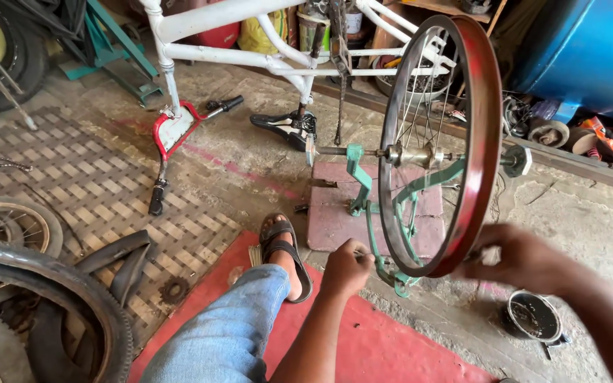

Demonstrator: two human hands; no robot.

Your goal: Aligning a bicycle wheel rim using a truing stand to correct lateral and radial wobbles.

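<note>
While the red wheel rim [478, 142] stands upright in the green stand [363, 191], the right hand [526, 259] pinches its lower edge, blurred, so I cannot tell how tight. Left hand [347, 268], fist closed on a thin tool, sits just left of that grip. Risks, as I judge: fingers caught in the spokes [420, 106]; rim pulled out of true; round tin [531, 317] below the right wrist kicked over.

A white-painted bicycle frame [250, 42] lies upside down at twelve o'clock, its black saddle [286, 128] resting on the concrete floor [590, 227]. At nine o'clock worn black rubber tyres [51, 305] lie on a woven brown mat [101, 184]. A blue metal drum [590, 50] fills two o'clock. A small round black tin [531, 316] sits at four o'clock, beside a red floor mat [384, 347].
</note>
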